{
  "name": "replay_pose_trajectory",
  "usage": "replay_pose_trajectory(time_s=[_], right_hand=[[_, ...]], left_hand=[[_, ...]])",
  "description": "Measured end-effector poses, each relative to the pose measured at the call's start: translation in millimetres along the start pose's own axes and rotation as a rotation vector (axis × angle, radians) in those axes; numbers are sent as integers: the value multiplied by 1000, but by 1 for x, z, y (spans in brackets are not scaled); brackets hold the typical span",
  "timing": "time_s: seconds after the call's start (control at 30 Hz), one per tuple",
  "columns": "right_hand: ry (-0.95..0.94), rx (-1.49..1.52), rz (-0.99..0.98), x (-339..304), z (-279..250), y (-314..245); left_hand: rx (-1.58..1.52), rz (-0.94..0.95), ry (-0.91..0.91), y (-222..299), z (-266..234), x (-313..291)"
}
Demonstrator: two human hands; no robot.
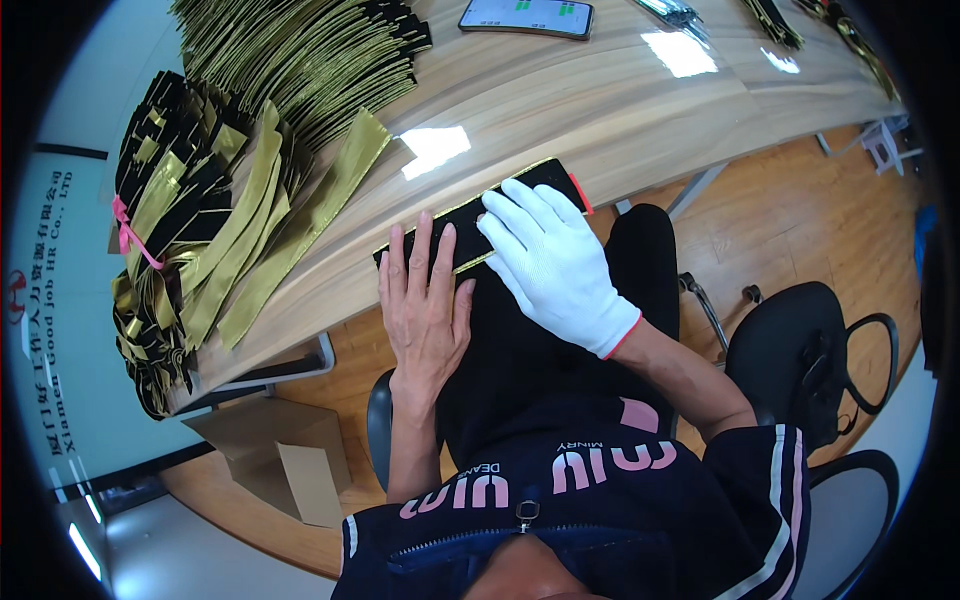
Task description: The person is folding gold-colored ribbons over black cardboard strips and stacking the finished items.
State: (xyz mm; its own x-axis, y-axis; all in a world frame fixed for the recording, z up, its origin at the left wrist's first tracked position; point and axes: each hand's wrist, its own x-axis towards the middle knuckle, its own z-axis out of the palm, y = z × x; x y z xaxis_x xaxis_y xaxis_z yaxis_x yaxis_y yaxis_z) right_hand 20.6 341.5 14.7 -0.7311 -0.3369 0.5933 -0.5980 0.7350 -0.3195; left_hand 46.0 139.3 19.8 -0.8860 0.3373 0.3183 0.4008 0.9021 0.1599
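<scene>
A black fabric strip [470, 222] with gold edging lies slantwise along the table's near edge. At its right end a small red piece [581, 194] sticks out. My left hand [424, 300], bare, rests its stretched fingers flat on the strip's left part. On the right part lies my right hand [545, 245] in a white knit glove with a red cuff edge, its fingers extended over the fabric. Whatever is under the gloved palm is hidden. Left of my hands, loose gold ribbon strips [310, 235] spread across the table.
A bundle of black and gold strips [165, 190] with a pink tie sits at the table's left end. Behind it stands a long stack of gold-edged strips [300, 75]. A phone [526, 17] lies farther back. Below are a cardboard box [290, 460] and a black chair [790, 350].
</scene>
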Motion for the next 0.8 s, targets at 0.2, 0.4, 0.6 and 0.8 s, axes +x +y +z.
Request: replay_pose_trajectory(time_s=[0.2,0.4,0.6,0.8], right_hand=[[-17,23,35,-1,-2,-1],[-33,71,73,10,-15,-11],[-40,-40,102,19,-5,-13],[-124,-164,161,15,9,-8]], left_hand=[[41,5,-20,3,-2,1],[85,2,-41,2,0,0],[105,26,-40,1,0,1],[116,16,-48,3,1,1]])
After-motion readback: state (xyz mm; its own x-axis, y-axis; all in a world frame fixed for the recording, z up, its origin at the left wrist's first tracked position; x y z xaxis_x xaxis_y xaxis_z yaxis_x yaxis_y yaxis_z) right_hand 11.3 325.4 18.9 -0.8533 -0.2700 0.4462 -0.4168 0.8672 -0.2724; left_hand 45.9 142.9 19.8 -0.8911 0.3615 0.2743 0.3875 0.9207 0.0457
